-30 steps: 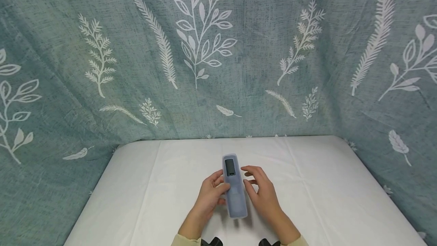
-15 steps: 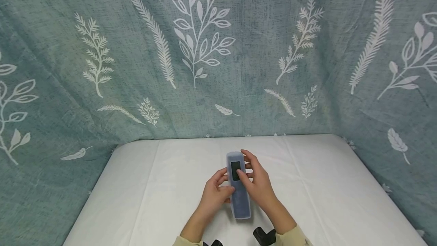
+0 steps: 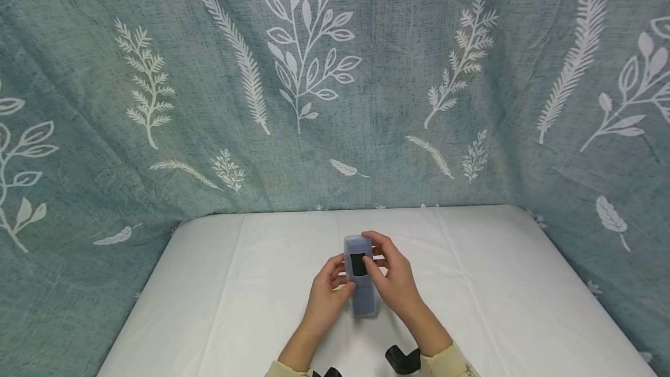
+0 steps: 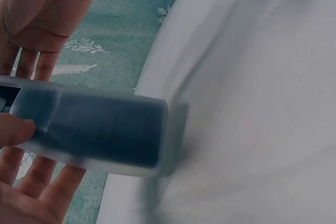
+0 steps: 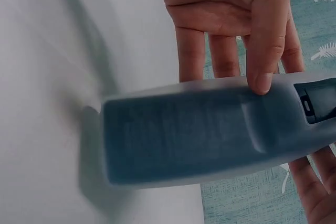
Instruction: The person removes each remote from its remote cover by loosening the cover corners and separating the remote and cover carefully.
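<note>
A long remote control [image 3: 363,300] in a translucent bluish cover is held above the white table, between both hands. One face turned to me has a dark rectangular window [image 3: 358,265] toward its far end; a black catch-like part [image 5: 308,106] shows inside it in the right wrist view. My left hand [image 3: 325,295] grips the left side, its thumb [image 4: 16,129] on the face below the window. My right hand [image 3: 396,279] holds the far right side, its thumb at the window's edge. Fingers of both hands run behind the remote, partly hidden there.
The white-covered table [image 3: 262,284] stretches out on both sides of the hands. A green leaf-patterned curtain [image 3: 387,92] hangs behind and around it. Black devices, one of them at the right wrist [image 3: 403,359], sit beside the beige sleeves [image 3: 445,361].
My right hand has come in from beside the remote and taken hold of it, thumb at the window. Since half a second ago, the remote has shifted slightly left and looks shorter, tilted.
</note>
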The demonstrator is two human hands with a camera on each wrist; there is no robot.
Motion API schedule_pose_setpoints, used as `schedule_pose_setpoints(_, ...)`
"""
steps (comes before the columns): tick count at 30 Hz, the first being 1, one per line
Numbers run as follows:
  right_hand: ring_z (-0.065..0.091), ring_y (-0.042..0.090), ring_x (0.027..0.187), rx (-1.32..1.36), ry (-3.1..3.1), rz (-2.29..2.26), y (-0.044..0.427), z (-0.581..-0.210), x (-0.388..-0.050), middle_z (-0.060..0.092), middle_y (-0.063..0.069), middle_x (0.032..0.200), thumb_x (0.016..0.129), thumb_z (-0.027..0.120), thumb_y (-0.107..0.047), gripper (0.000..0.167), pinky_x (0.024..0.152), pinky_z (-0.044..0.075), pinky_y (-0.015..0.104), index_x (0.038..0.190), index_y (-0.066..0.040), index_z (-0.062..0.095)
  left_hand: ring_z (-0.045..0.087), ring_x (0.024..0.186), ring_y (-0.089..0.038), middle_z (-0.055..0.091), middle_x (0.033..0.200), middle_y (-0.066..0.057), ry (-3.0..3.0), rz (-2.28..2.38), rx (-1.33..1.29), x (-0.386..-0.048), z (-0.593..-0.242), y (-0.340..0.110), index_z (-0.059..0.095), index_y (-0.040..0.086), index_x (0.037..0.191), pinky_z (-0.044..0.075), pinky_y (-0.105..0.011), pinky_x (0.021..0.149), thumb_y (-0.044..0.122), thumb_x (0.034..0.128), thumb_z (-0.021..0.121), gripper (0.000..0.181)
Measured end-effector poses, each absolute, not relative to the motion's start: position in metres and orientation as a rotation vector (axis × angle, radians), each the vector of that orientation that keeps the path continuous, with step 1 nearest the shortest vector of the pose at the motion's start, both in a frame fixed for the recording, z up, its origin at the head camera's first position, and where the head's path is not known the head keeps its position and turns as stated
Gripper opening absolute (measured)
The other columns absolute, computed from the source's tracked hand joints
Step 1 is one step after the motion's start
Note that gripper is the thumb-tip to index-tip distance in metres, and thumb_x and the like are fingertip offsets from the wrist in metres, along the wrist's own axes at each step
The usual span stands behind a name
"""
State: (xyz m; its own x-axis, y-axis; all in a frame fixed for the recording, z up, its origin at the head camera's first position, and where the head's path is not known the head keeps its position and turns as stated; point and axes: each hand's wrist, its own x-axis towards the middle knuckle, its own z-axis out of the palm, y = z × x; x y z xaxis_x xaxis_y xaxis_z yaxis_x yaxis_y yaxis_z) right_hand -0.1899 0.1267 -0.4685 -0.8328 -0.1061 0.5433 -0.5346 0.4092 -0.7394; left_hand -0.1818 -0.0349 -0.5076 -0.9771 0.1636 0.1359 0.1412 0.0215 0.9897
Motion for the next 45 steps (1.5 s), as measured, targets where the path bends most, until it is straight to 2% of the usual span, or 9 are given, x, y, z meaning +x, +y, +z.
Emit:
schedule_pose_setpoints(4, 0.068, 0.022, 0.098, 0.559, -2.263, 1.400, 0.127, -0.472, -0.189, 0.067, 0.005, 0.119, 0.094, 0.066, -0.001, 0.044, 0.079, 0.061, 0.031, 0.133, -0.017, 0.055, 0.067, 0.106, -0.026, 0.066, 0.125, -0.014, 2.300, 2.150, 0.323, -0.180, -0.508, -0.033, 0.057, 0.013, 0.134, 0.057, -0.023, 0.084, -0.006, 0.0886, 0.065, 0.050)
schedule_pose_setpoints(11, 0.068, 0.024, 0.099, 0.582, -2.260, 1.377, 0.129, -0.474, -0.189, 0.067, 0.005, 0.120, 0.092, 0.066, 0.001, 0.042, 0.080, 0.062, 0.031, 0.129, -0.015, 0.057, 0.066, 0.106, -0.022, 0.067, 0.124, -0.009, 2.411, 2.094, 0.327, -0.181, -0.508, -0.033, 0.058, 0.017, 0.134, 0.056, -0.020, 0.085, 0.001, 0.0899, 0.068, 0.048)
schedule_pose_setpoints(20, 0.069, 0.023, 0.098, 0.583, -2.268, 1.347, 0.130, -0.477, -0.189, 0.067, 0.005, 0.120, 0.093, 0.067, -0.001, 0.039, 0.080, 0.062, 0.031, 0.128, -0.016, 0.058, 0.065, 0.115, -0.024, 0.052, 0.144, -0.005, 2.579, 2.095, 0.578, -0.183, -0.493, -0.031, 0.040, 0.029, 0.149, 0.059, -0.032, 0.089, 0.010, 0.0937, 0.069, 0.065)
schedule_pose_setpoints(28, 0.070, 0.022, 0.098, 0.592, -2.261, 1.351, 0.130, -0.474, -0.187, 0.068, 0.006, 0.118, 0.092, 0.068, -0.001, 0.038, 0.079, 0.062, 0.030, 0.126, -0.014, 0.058, 0.064, 0.114, -0.023, 0.057, 0.131, 0.000, 2.738, 2.066, 0.737, -0.189, -0.482, -0.028, 0.053, 0.025, 0.136, 0.061, -0.036, 0.084, 0.000, 0.0917, 0.066, 0.053)
schedule_pose_setpoints(38, 0.070, 0.021, 0.097, 0.589, -2.235, 1.351, 0.130, -0.477, -0.186, 0.068, 0.004, 0.117, 0.093, 0.067, -0.002, 0.037, 0.078, 0.062, 0.030, 0.125, -0.016, 0.058, 0.064, 0.103, -0.021, 0.059, 0.124, 0.002, 2.776, 2.074, 0.761, -0.190, -0.484, -0.025, 0.060, 0.024, 0.127, 0.061, -0.030, 0.077, 0.003, 0.0924, 0.066, 0.041)
schedule_pose_setpoints(45, 0.069, 0.018, 0.098, 0.586, -2.230, 1.355, 0.131, -0.480, -0.186, 0.068, 0.001, 0.115, 0.092, 0.068, -0.002, 0.038, 0.079, 0.062, 0.029, 0.126, -0.016, 0.058, 0.065, 0.100, -0.020, 0.061, 0.119, 0.003, 2.772, 2.106, 0.731, -0.187, -0.485, -0.023, 0.061, 0.024, 0.124, 0.061, -0.029, 0.077, 0.004, 0.0931, 0.066, 0.037)
